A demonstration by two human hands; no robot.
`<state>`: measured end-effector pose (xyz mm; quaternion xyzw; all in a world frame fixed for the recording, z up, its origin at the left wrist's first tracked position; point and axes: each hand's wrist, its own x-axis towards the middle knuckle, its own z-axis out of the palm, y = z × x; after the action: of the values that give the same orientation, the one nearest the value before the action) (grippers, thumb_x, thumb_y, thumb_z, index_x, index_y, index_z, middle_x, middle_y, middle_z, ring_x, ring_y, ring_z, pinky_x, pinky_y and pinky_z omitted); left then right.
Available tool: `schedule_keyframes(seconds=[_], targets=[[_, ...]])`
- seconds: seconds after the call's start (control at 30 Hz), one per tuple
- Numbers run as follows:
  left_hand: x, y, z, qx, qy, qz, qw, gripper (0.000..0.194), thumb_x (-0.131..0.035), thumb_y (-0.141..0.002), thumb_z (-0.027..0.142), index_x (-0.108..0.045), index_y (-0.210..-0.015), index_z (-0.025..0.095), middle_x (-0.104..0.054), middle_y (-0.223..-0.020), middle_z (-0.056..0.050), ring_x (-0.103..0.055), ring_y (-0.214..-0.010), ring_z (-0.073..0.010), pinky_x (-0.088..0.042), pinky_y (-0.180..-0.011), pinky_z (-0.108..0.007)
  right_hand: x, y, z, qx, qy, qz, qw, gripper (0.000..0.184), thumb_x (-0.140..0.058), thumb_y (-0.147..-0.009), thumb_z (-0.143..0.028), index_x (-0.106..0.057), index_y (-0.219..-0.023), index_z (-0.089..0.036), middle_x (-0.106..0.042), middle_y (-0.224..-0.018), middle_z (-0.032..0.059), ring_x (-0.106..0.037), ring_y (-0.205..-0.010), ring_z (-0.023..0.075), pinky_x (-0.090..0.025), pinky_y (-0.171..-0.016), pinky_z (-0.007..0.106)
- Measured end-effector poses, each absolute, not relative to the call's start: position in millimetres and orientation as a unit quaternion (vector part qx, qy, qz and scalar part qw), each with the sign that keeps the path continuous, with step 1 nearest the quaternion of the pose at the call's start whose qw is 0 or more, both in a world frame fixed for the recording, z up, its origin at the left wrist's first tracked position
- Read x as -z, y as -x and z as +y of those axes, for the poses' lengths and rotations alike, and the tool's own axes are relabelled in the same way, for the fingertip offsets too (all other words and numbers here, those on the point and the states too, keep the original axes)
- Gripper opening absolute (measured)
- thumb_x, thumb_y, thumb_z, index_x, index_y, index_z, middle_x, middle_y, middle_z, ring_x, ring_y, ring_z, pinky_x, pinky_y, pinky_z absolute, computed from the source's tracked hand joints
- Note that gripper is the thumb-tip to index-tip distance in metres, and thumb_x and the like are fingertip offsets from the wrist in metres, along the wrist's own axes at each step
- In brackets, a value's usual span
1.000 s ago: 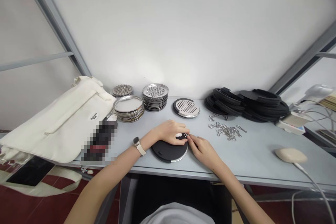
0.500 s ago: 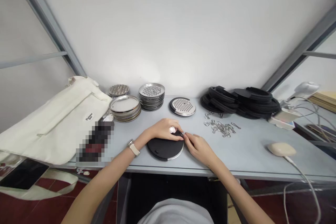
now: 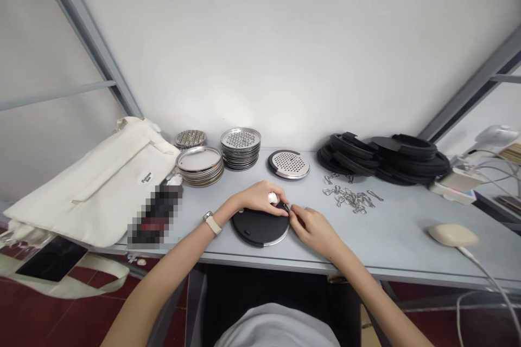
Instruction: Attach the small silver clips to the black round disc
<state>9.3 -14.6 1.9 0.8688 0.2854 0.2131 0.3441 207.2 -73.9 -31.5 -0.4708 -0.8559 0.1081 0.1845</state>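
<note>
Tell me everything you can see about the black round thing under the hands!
The black round thing looks smooth and dull, maybe plastic. It lies flat on the grey table, near the front edge. A silvery strip, perhaps metal, curves along its lower right edge. Near its lower left is a small dark mark; bump or slot, I can't tell. The left hand covers its far side. The right hand is at its right edge, pinching a small shiny piece.

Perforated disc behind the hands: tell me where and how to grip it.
Probably by the bare metal rim on the right of the perforated disc, coming from the right: it lies flat, with that round edge exposed, while black edging wraps its left side.
</note>
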Motion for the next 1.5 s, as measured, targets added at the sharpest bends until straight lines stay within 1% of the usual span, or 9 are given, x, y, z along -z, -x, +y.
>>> schedule_keyframes(seconds=[0.1,0.2,0.33,0.57,0.77,0.93,1.1,1.27,1.5], targets=[[-3.6,-9.4,-15.1,-0.209,-0.873,0.286,0.335,0.032,-0.07,-0.068,0.039,-0.067,-0.089,0.015,-0.064,-0.076,0.0,-0.055,-0.068,-0.0091,-0.041,-0.064,-0.018,30.7,-207.4,-74.5,-0.101,0.472,-0.857,0.181,0.026,-0.03,-0.094,-0.029,-0.043,-0.073,-0.021,-0.054,-0.062,-0.0005,-0.05,-0.059,0.014,-0.027,-0.057,0.025],[-5.4,-9.1,-14.8,-0.205,-0.878,0.274,0.333,0.036,-0.072,-0.066,0.041,-0.066,-0.09,0.015,-0.064,-0.076,0.0,-0.055,-0.069,-0.0092,-0.041,-0.066,-0.018,30.5,-208.2,-75.0,-0.096,0.468,-0.861,0.174,0.025,-0.029,-0.094,-0.028,-0.046,-0.076,-0.021,-0.056,-0.064,0.0002,-0.051,-0.06,0.0145,-0.028,-0.058,0.025],[-6.5,-8.9,-14.2,-0.199,-0.88,0.281,0.328,0.043,-0.074,-0.063,0.044,-0.066,-0.095,0.016,-0.061,-0.073,0.001,-0.054,-0.067,-0.0094,-0.041,-0.066,-0.019,32.4,-209.0,-73.4,-0.097,0.469,-0.861,0.172,0.03,-0.023,-0.096,-0.028,-0.048,-0.081,-0.021,-0.059,-0.068,0.0019,-0.054,-0.062,0.0155,-0.03,-0.06,0.025],[-5.7,-9.2,-14.5,-0.205,-0.879,0.273,0.333,0.035,-0.071,-0.067,0.042,-0.067,-0.09,0.015,-0.063,-0.076,0.0,-0.055,-0.07,-0.0098,-0.041,-0.067,-0.019,35.2,-209.3,-71.6,-0.131,0.482,-0.845,0.192,0.031,-0.024,-0.097,-0.032,-0.047,-0.079,-0.021,-0.06,-0.069,0.0016,-0.055,-0.064,0.0155,-0.032,-0.06,0.025],[-5.7,-9.4,-14.6,-0.211,-0.878,0.284,0.323,0.04,-0.073,-0.065,0.042,-0.065,-0.095,0.017,-0.06,-0.071,0.002,-0.053,-0.066,-0.0088,-0.04,-0.065,-0.019,34.7,-210.0,-71.7,-0.136,0.477,-0.846,0.193,0.034,-0.024,-0.096,-0.032,-0.048,-0.076,-0.021,-0.06,-0.068,0.0022,-0.056,-0.065,0.0158,-0.034,-0.061,0.025],[-5.9,-10.1,-15.2,-0.205,-0.871,0.285,0.344,0.035,-0.072,-0.066,0.041,-0.066,-0.086,0.014,-0.065,-0.079,-0.002,-0.057,-0.073,-0.0107,-0.041,-0.068,-0.019,33.4,-209.4,-71.6,-0.143,0.475,-0.845,0.198,0.034,-0.025,-0.096,-0.031,-0.05,-0.076,-0.021,-0.061,-0.069,0.0027,-0.056,-0.065,0.0153,-0.035,-0.061,0.025],[-5.3,-10.3,-14.8,-0.204,-0.867,0.288,0.353,0.034,-0.072,-0.067,0.039,-0.068,-0.089,0.014,-0.067,-0.084,-0.003,-0.059,-0.077,-0.0119,-0.042,-0.073,-0.02,29.2,-208.2,-73.8,-0.15,0.473,-0.845,0.201,0.036,-0.025,-0.096,-0.031,-0.052,-0.076,-0.02,-0.063,-0.07,0.0032,-0.057,-0.065,0.0155,-0.036,-0.062,0.025],[-4.0,-10.3,-13.8,-0.205,-0.865,0.281,0.361,0.036,-0.07,-0.069,0.04,-0.069,-0.093,0.014,-0.068,-0.086,-0.003,-0.059,-0.078,-0.0119,-0.043,-0.071,-0.02,28.1,-207.4,-74.6,-0.135,0.476,-0.847,0.197,0.036,-0.024,-0.096,-0.03,-0.053,-0.076,-0.02,-0.062,-0.068,0.0029,-0.056,-0.064,0.0156,-0.034,-0.061,0.026],[-5.0,-10.2,-14.0,-0.206,-0.867,0.28,0.357,0.036,-0.07,-0.068,0.04,-0.07,-0.094,0.015,-0.069,-0.088,-0.003,-0.06,-0.079,-0.0122,-0.043,-0.073,-0.02,27.5,-207.5,-75.8,-0.114,0.471,-0.854,0.189,0.034,-0.025,-0.096,-0.03,-0.049,-0.074,-0.021,-0.059,-0.064,0.0013,-0.053,-0.061,0.0145,-0.031,-0.059,0.025]])
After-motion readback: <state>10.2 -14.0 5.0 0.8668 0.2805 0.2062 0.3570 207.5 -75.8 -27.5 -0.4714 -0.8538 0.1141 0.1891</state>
